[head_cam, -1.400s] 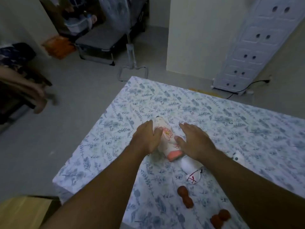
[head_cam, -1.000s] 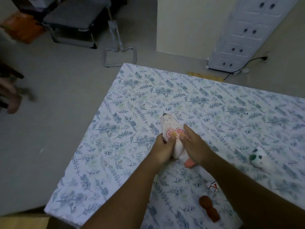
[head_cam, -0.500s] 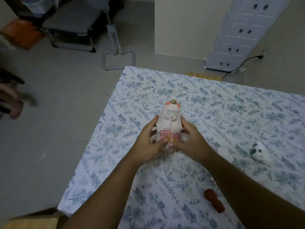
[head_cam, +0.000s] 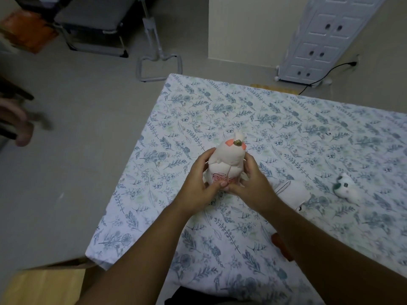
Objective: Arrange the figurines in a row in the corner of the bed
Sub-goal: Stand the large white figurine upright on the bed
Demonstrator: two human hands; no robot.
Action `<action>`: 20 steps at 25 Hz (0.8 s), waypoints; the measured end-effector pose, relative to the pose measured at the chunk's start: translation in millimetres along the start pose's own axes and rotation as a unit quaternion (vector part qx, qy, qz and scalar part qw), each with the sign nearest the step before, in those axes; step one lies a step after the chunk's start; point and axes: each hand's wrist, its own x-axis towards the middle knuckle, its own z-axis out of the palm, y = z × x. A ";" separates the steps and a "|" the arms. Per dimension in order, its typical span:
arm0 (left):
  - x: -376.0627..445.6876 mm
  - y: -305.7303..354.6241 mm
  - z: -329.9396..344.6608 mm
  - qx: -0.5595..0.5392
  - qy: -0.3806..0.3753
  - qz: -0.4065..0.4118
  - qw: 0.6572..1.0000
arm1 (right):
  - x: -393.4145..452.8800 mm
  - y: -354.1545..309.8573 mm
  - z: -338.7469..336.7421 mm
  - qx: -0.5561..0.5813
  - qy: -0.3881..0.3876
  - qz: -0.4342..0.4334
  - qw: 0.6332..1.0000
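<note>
A tall white figurine (head_cam: 226, 160) with pink patches on its head and a pink flower on its body stands upright on the floral bed sheet (head_cam: 286, 133). My left hand (head_cam: 198, 186) and my right hand (head_cam: 248, 183) both grip its lower body from the sides. A white figurine (head_cam: 291, 192) lies on its side just right of my right wrist. Further right lies a small white and green figurine (head_cam: 345, 187). A red-brown figurine (head_cam: 278, 241) is mostly hidden behind my right forearm.
The bed's far corner (head_cam: 174, 77) is ahead, its left edge running toward me. Beyond it are grey floor, a metal stand base (head_cam: 158, 67), a folding cot (head_cam: 92, 20) and a white panelled cabinet (head_cam: 319, 38) with a black cable. Another person's hand (head_cam: 16, 122) shows at far left.
The tall figurine went from lying on the sheet to upright between both hands. It has since tilted so its head top faces me and sits a little further toward the corner.
</note>
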 end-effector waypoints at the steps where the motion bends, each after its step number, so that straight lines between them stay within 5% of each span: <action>1: 0.9 -0.5 -0.1 0.009 -0.001 0.009 1.000 | 0.2 -0.1 1.1 0.007 -0.002 -0.002 1.000; 13: -0.6 4.6 -1.5 -0.020 -0.059 0.011 0.998 | -5.0 -1.8 11.9 0.001 0.023 -0.026 0.999; 17: -12.1 8.5 9.2 0.089 0.043 -0.001 0.995 | -15.0 -15.5 -1.0 -0.074 0.022 -0.058 0.995; 20: -39.4 25.2 38.4 0.131 0.142 0.000 0.981 | -29.7 -3.2 -25.4 -0.282 0.077 -0.102 0.951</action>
